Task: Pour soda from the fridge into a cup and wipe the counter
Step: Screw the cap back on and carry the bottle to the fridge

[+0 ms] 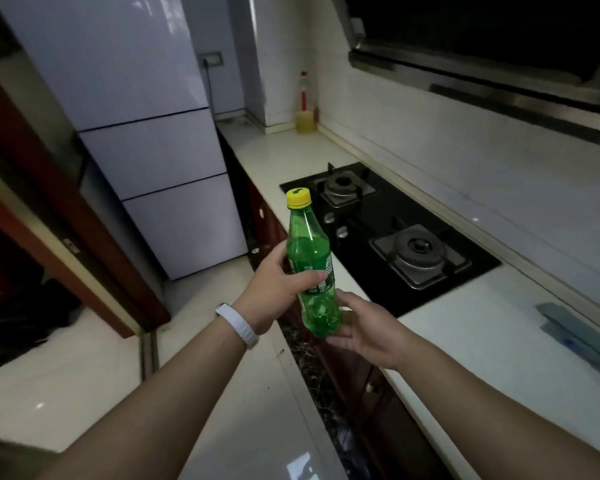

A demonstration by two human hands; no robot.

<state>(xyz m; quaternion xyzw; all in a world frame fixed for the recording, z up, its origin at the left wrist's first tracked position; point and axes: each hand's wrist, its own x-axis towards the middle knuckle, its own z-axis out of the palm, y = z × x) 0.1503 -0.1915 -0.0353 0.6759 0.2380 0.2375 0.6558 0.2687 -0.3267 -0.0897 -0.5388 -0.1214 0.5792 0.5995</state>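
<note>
The left hand (274, 292) curls round the label of the upright soda bottle (309, 251), its yellow cap (299, 197) on, while the right hand (364, 334) cups the base from below, probably steadying it for the desk (465, 341) to its right.

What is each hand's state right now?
Left hand: grips the bottle at its middle.
Right hand: cups the bottle's base.
</note>
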